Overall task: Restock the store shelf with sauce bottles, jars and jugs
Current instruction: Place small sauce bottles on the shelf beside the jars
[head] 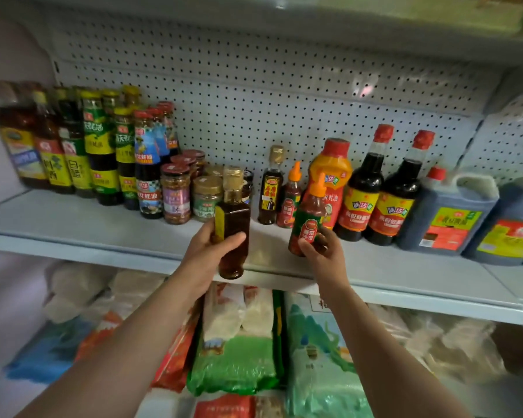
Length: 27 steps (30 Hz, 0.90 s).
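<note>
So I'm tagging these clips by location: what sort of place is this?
Most likely a small grocery shop: a grey metal shelf with pegboard backing, rows of labelled dark sauce bottles facing outward, and stacked plastic rice bags below.

White pegboard back panel (254,86), bagged rice (236,351) stacked below, green, blue and red packaging, blurred pale sacks (73,291)

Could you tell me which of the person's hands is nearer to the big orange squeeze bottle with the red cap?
The right hand, just below the orange squeeze bottle; the left hand is further left.
</note>
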{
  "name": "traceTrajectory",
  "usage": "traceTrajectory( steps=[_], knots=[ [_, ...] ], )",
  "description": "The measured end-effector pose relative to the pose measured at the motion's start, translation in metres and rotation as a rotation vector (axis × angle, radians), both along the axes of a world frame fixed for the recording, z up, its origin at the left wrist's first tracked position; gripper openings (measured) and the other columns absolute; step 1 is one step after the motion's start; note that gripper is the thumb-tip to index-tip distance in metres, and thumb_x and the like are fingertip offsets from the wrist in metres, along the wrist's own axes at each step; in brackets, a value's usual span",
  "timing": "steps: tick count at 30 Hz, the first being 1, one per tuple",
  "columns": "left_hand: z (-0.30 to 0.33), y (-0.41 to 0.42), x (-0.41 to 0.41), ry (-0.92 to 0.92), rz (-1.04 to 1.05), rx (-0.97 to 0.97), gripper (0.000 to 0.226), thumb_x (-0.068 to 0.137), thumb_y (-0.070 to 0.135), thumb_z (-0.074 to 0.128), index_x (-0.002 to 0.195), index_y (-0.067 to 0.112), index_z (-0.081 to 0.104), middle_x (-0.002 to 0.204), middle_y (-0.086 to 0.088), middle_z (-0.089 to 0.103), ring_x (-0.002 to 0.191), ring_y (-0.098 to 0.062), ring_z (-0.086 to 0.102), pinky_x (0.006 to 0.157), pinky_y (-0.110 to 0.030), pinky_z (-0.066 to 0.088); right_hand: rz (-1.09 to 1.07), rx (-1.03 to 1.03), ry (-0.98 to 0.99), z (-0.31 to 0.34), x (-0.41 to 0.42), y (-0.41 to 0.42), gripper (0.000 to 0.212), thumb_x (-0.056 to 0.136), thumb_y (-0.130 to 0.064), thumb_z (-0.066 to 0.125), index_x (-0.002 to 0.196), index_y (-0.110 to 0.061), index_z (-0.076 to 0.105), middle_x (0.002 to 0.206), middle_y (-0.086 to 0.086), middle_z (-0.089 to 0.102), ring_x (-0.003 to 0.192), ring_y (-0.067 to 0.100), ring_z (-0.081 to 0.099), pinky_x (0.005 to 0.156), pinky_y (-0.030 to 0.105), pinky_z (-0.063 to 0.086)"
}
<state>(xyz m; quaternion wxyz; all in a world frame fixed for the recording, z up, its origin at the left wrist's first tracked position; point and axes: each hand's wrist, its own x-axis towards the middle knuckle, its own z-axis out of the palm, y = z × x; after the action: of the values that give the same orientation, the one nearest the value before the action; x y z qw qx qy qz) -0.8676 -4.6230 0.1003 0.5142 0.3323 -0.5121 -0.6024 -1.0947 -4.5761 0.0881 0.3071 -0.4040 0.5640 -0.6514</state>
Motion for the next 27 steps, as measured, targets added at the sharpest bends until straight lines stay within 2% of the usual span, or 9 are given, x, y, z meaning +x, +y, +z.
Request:
traceTrajectory(
  steps=[2, 4, 8, 10, 12, 16, 20, 24, 27],
  knots=[
    [-0.002, -0.01, -0.002, 0.017, 0.005, 0.032, 0.051, 0.069, 0.029, 0.082, 0.118, 0.026, 0.066, 0.108, -0.006, 0.074, 0.103, -0.029, 0.069, 0.086, -0.047, 0.055, -0.015, 0.029, 0.05, -0.004, -0.007, -0.015, 0.054, 0.091, -0.008, 0.071, 0.141, -0.013, 0.05, 0.112, -0.002, 0.067, 0.096, -0.002, 0.062, 0.068, 0.01, 0.051],
    [-0.002, -0.021, -0.003, 0.04, -0.005, 0.063, 0.051, 0.07, 0.03, 0.081, 0.119, 0.025, 0.066, 0.106, -0.007, 0.073, 0.102, -0.029, 0.069, 0.083, -0.045, 0.055, -0.023, 0.047, 0.103, -0.004, -0.01, -0.027, 0.056, 0.089, -0.011, 0.073, 0.141, -0.015, 0.051, 0.121, 0.004, 0.067, 0.103, 0.008, 0.065, 0.073, 0.013, 0.05],
    [-0.001, -0.038, -0.004, 0.062, -0.118, 0.142, 0.041, 0.078, 0.028, 0.073, 0.118, 0.021, 0.066, 0.1, -0.007, 0.073, 0.092, -0.024, 0.071, 0.075, -0.042, 0.055, -0.032, 0.086, 0.229, -0.003, -0.011, -0.046, 0.055, 0.09, -0.009, 0.072, 0.14, -0.016, 0.051, 0.122, 0.005, 0.065, 0.106, 0.014, 0.062, 0.074, 0.011, 0.047],
    [-0.003, -0.046, -0.004, 0.094, -0.197, 0.175, 0.035, 0.084, 0.023, 0.066, 0.118, 0.015, 0.065, 0.101, -0.009, 0.072, 0.095, -0.026, 0.069, 0.073, -0.041, 0.056, -0.056, 0.124, 0.299, -0.005, -0.012, -0.053, 0.056, 0.089, -0.013, 0.073, 0.141, -0.018, 0.05, 0.125, 0.006, 0.065, 0.106, 0.014, 0.06, 0.081, 0.02, 0.047],
    [-0.002, -0.055, -0.005, 0.133, -0.249, 0.175, 0.036, 0.085, 0.018, 0.065, 0.12, 0.01, 0.064, 0.105, -0.011, 0.07, 0.099, -0.028, 0.066, 0.078, -0.041, 0.055, -0.073, 0.155, 0.379, -0.007, -0.014, -0.057, 0.056, 0.089, -0.016, 0.074, 0.14, -0.019, 0.051, 0.127, 0.005, 0.065, 0.106, 0.013, 0.059, 0.086, 0.027, 0.045],
    [0.002, -0.077, -0.009, 0.156, -0.341, 0.082, 0.036, 0.082, 0.011, 0.068, 0.119, 0.01, 0.064, 0.108, -0.01, 0.072, 0.101, -0.024, 0.068, 0.08, -0.032, 0.055, -0.079, 0.185, 0.47, -0.006, -0.015, -0.063, 0.053, 0.092, -0.018, 0.07, 0.141, -0.018, 0.051, 0.129, 0.002, 0.065, 0.11, 0.014, 0.06, 0.087, 0.027, 0.044],
    [-0.003, -0.103, -0.017, 0.107, -0.375, 0.07, 0.049, 0.078, 0.006, 0.071, 0.125, 0.015, 0.059, 0.122, -0.011, 0.068, 0.118, -0.028, 0.061, 0.099, -0.039, 0.047, -0.087, 0.214, 0.517, -0.007, -0.014, -0.066, 0.052, 0.094, -0.018, 0.067, 0.143, -0.019, 0.05, 0.13, 0.003, 0.065, 0.116, 0.02, 0.062, 0.088, 0.028, 0.045],
    [-0.003, -0.117, -0.022, 0.058, -0.422, 0.033, 0.052, 0.079, -0.002, 0.069, 0.126, 0.014, 0.054, 0.117, -0.005, 0.07, 0.118, -0.025, 0.061, 0.098, -0.038, 0.047, -0.093, 0.231, 0.511, -0.007, -0.011, -0.064, 0.052, 0.096, -0.019, 0.065, 0.145, -0.02, 0.047, 0.132, 0.003, 0.063, 0.109, 0.012, 0.056, 0.089, 0.026, 0.042],
    [0.001, -0.127, -0.023, 0.035, -0.482, 0.024, 0.046, 0.083, -0.003, 0.064, 0.125, 0.016, 0.054, 0.119, -0.004, 0.069, 0.119, -0.024, 0.06, 0.098, -0.037, 0.047, -0.12, 0.227, 0.519, -0.009, -0.01, -0.065, 0.051, 0.096, -0.019, 0.064, 0.144, -0.02, 0.048, 0.13, 0.002, 0.064, 0.11, 0.014, 0.057, 0.089, 0.027, 0.042]
  ],
)
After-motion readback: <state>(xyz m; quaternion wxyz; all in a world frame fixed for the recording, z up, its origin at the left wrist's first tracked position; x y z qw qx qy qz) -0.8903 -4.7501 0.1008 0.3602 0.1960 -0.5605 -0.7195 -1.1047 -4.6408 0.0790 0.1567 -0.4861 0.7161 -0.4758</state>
